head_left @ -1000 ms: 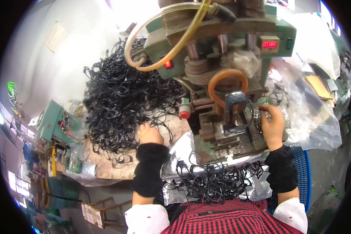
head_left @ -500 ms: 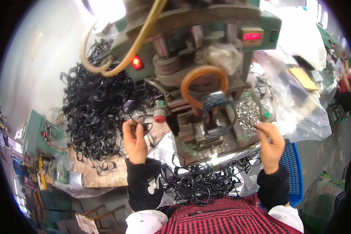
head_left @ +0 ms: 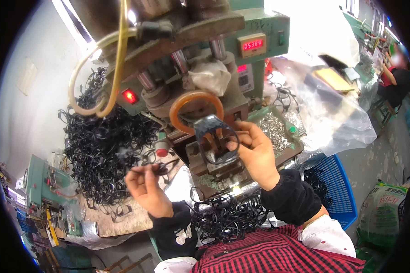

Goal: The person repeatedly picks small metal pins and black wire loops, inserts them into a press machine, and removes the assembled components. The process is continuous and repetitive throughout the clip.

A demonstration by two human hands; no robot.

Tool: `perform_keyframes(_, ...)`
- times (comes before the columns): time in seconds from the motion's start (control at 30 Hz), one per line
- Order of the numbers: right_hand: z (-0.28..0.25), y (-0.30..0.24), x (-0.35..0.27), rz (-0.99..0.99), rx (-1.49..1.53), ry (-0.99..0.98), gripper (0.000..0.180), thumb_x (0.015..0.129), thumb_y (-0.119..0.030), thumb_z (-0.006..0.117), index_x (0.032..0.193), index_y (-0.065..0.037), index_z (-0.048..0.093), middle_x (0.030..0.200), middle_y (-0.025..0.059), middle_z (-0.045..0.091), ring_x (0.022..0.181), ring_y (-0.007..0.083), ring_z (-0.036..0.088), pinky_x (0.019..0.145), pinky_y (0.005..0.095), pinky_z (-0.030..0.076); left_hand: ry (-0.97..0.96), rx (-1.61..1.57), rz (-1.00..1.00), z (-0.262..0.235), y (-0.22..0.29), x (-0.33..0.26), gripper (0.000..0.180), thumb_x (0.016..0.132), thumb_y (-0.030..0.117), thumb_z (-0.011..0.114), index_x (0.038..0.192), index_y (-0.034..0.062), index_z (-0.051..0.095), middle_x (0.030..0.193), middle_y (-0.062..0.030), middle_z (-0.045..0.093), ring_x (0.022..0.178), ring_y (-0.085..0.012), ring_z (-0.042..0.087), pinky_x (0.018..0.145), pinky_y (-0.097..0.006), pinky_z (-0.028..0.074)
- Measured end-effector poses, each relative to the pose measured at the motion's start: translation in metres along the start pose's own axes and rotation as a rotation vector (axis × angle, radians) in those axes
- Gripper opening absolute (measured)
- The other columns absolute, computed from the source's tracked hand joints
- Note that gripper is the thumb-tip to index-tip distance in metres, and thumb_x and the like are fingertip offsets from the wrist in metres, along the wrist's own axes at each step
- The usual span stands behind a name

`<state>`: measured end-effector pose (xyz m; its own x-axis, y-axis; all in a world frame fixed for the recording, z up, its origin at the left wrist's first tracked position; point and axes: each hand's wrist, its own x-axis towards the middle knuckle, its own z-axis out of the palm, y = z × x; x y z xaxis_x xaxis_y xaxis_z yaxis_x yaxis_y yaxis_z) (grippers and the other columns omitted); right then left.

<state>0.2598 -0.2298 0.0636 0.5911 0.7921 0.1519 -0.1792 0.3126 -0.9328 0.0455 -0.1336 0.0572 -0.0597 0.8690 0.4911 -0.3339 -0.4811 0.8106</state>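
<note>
A black loop-shaped band (head_left: 209,123), wider along its top, stands on the fixture of a green press (head_left: 269,31). My right hand (head_left: 259,157) has its thumb and fingers closed on the right side of this band. To the left, my left hand (head_left: 149,191) pinches another thin black band (head_left: 167,167) between thumb and fingers, apart from the press. An orange ring (head_left: 219,107) hangs behind the fixture, just above the standing band. A red push button (head_left: 161,149) sits between my left hand and the press.
A big heap of black bands (head_left: 95,154) covers the left of the bench. More bands (head_left: 228,214) lie at its front edge. A green tray (head_left: 297,148) of small metal bits is right of the press. A blue basket (head_left: 344,191) stands at right. Another person (head_left: 398,82) is far right.
My right hand has moved left from beside the tray and taken hold of the band on the press. My left hand is lower with its band. The whole view has shifted.
</note>
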Motion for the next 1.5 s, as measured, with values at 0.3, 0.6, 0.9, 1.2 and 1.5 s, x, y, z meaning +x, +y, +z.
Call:
perform_keyframes(0.3, 0.017, -0.028, -0.028, -0.083, 0.023, -0.155, 0.055, 0.087, -0.005, 0.066, 0.136, 0.004, 0.044, 0.118, 0.0131, 0.062, 0.110, 0.0178, 0.061, 0.097, 0.0313, 0.047, -0.272, -0.053, 0.279, 0.043, 0.065, 0.017, 0.015, 0.092, 0.000, 0.057, 0.106, 0.0008, 0.051, 0.098, -0.0089, 0.061, 0.086, -0.0199, 0.064, 0.079, -0.031, 0.053)
perform_keyframes(0.6, -0.111, 0.041, 0.017, -0.517, -1.421, 0.272, 0.015, 0.074, -0.010, 0.071, 0.088, -0.007, 0.067, 0.114, 0.0147, 0.062, 0.122, 0.0357, 0.052, 0.086, 0.0473, 0.049, -0.509, 0.065, -0.112, 0.089, 0.061, -0.023, 0.016, 0.087, -0.003, 0.069, 0.097, -0.0013, 0.057, 0.095, -0.0096, 0.070, 0.084, -0.0111, 0.065, 0.076, -0.024, 0.050)
perform_keyframes(0.9, -0.115, 0.039, 0.031, -0.386, -0.918, 0.363, 0.010, 0.085, -0.009, 0.064, 0.093, -0.003, 0.065, 0.086, 0.0134, 0.067, 0.081, 0.0290, 0.065, 0.074, 0.0360, 0.050, -0.594, 0.238, 0.055, 0.088, 0.056, -0.021, 0.020, 0.087, -0.005, 0.068, 0.098, 0.0009, 0.053, 0.087, -0.0058, 0.064, 0.082, -0.0118, 0.063, 0.076, -0.024, 0.049)
perform_keyframes(1.2, -0.112, 0.041, 0.014, -0.292, -0.703, 0.320, 0.011, 0.091, -0.007, 0.064, 0.099, 0.000, 0.066, 0.089, 0.0024, 0.067, 0.084, 0.0095, 0.060, 0.077, 0.0237, 0.046, -0.248, 0.597, 0.398, 0.033, 0.035, -0.039, 0.032, 0.079, -0.010, 0.066, 0.108, -0.0013, 0.058, 0.108, -0.0165, 0.068, 0.104, -0.0261, 0.064, 0.095, -0.038, 0.046)
perform_keyframes(1.5, -0.085, 0.026, 0.019, -0.250, -0.613, 0.210, 0.015, 0.091, -0.005, 0.064, 0.104, 0.001, 0.068, 0.092, 0.0028, 0.069, 0.085, 0.0088, 0.061, 0.077, 0.0227, 0.047, -0.681, 1.594, 0.471, -0.101, -0.097, 0.081, 0.016, 0.070, 0.003, 0.066, 0.075, 0.0156, 0.075, 0.147, -0.0124, 0.046, 0.127, -0.0364, 0.044, 0.114, -0.048, 0.028)
